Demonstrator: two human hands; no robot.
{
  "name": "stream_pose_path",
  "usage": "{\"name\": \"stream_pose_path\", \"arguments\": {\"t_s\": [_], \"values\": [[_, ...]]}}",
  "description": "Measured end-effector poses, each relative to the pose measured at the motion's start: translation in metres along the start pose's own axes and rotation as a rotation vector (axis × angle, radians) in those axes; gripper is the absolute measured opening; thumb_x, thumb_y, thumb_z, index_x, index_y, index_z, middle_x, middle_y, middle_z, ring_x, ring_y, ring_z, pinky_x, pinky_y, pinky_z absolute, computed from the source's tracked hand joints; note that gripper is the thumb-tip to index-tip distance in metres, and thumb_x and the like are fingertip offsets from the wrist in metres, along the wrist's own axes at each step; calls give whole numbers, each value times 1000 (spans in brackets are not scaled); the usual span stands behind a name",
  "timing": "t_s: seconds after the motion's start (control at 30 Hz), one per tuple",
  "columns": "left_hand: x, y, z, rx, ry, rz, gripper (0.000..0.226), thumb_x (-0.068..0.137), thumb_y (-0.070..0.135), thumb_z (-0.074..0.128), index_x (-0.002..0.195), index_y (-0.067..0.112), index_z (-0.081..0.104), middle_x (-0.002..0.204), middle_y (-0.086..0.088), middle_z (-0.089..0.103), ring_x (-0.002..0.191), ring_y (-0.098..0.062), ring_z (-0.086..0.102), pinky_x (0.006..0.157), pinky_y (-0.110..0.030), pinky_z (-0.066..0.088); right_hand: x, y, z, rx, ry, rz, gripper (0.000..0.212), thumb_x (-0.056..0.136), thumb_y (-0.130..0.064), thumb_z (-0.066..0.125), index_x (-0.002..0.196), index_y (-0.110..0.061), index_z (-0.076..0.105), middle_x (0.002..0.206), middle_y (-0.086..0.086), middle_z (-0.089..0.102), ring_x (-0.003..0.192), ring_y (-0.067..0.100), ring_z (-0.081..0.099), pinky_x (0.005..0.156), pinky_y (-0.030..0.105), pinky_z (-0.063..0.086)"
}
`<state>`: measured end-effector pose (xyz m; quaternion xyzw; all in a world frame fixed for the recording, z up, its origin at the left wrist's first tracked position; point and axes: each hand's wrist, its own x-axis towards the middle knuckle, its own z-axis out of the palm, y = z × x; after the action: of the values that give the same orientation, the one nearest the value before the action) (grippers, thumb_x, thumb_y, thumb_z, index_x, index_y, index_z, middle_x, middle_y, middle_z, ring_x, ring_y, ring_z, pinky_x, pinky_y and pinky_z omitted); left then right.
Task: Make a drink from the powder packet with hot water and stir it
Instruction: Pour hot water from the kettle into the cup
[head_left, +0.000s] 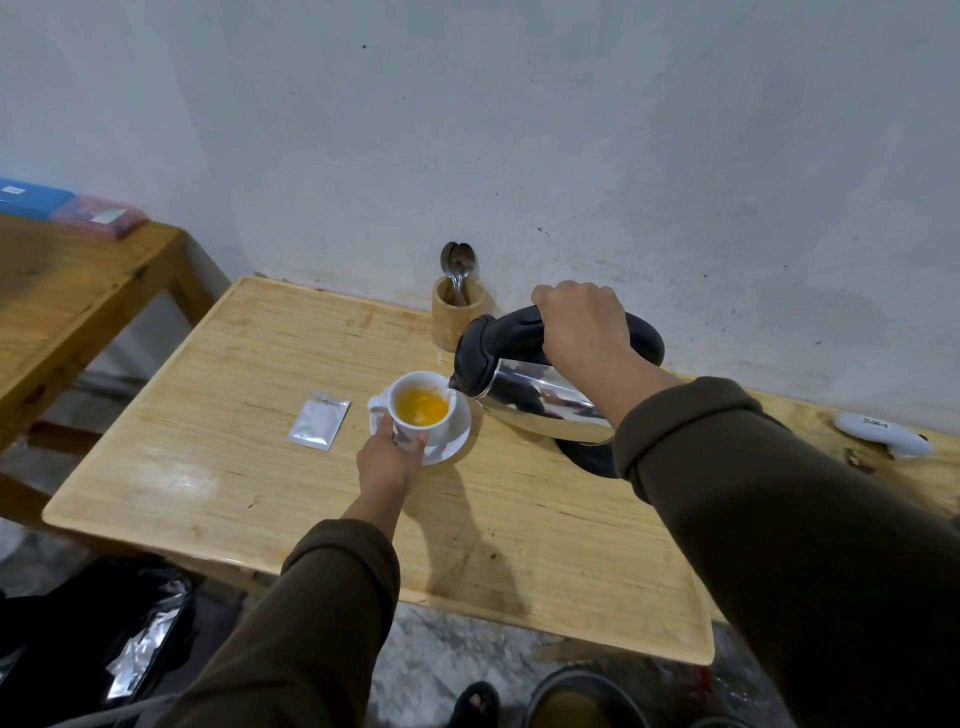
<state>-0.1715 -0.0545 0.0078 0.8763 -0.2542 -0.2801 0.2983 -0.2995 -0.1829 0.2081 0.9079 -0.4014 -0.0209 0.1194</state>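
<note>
While pouring is under way: every item below is logged as it lies at this moment.

Kettle (540, 395): steel body, black lid and handle; tilted with its spout over the cup rim, lifted off its black base (587, 457), which sits just behind on the tabletop.
Right hand (582, 322): fist closed round the kettle handle from above, likely so the wrist can set the tilt.
Cup (421, 410): white, on a white saucer (452, 441); holds orange liquid, partly filled.
Left hand (389, 457): fingers curled against the near side of the cup and saucer, apparently steadying them under the stream.
Powder packet (319, 418): silver sachet, flat on the tabletop just left of the saucer; looks torn at the top, presumably emptied.
Spoons (457, 265): upright in a wooden holder (457, 322) by the wall, behind the cup; untouched, so stirring is judged not yet done.
Tabletop (234, 493): pale wood; broad bare area in front and to the left, its near edge well apart from the saucer.
Open room: the way from cup to spoons is partly crossed by the kettle; clearer once it returns to its base.
White device (883, 431): at the right edge, well apart from the work.
</note>
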Motion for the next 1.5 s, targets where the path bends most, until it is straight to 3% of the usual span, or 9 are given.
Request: {"name": "stream_pose_path", "arguments": {"t_s": [0.67,0.8,0.93,1.1,1.2,1.3,1.4,1.5], "values": [[-3,3,0,-36,-8,-9,58,94,39,49,145,16,34,130,-15,60,121,-34,55,92,-38,44,-3,10,0,110,2,54,21,90,-7,52,111,-8,55,102,14,63,84,29,56,83,36,45],[-1,0,1,-54,-5,-14,58,94,41,47,144,15,35,123,-16,63,117,-36,56,93,-38,43,-4,20,5,175,5,94,23,84,-1,51,106,-8,56,84,11,52,75,26,43,73,34,35],[-3,1,2,-68,3,0,56,93,40,48,143,16,37,120,-18,64,115,-37,57,91,-38,42,-9,28,8,269,16,144,14,82,1,51,93,-8,52,81,7,47,85,31,54,73,35,40],[-7,6,3,-60,28,6,55,94,37,50,143,15,37,122,-19,62,115,-38,57,91,-39,43,-18,41,18,437,66,274,14,78,1,51,82,-10,43,79,10,51,85,35,57,66,36,42],[-10,9,5,-96,41,-10,56,93,34,53,142,14,37,124,-19,61,116,-38,56,89,-39,43,-25,48,25,535,102,385,12,79,-2,52,84,-11,47,82,10,54,88,33,58,65,32,39],[-13,12,8,-122,60,-25,49,90,29,59,132,8,45,121,-19,61,113,-37,57,83,-36,42,-35,54,31,637,157,542,18,82,-4,54,99,-7,58,97,14,64,93,31,59,68,29,39],[-14,13,12,-95,81,-19,50,81,18,67,125,5,47,116,-20,62,109,-38,58,85,-42,46,-45,61,40,715,200,691,23,83,-6,56,105,-8,59,103,13,66,96,30,60,70,28,42],[-15,13,16,-95,107,-25,58,78,11,68,129,5,41,118,-21,60,111,-39,57,90,-45,47,-55,65,50,807,247,840,22,81,-2,54,102,-8,59,101,12,66,94,30,62,72,30,46]]}}
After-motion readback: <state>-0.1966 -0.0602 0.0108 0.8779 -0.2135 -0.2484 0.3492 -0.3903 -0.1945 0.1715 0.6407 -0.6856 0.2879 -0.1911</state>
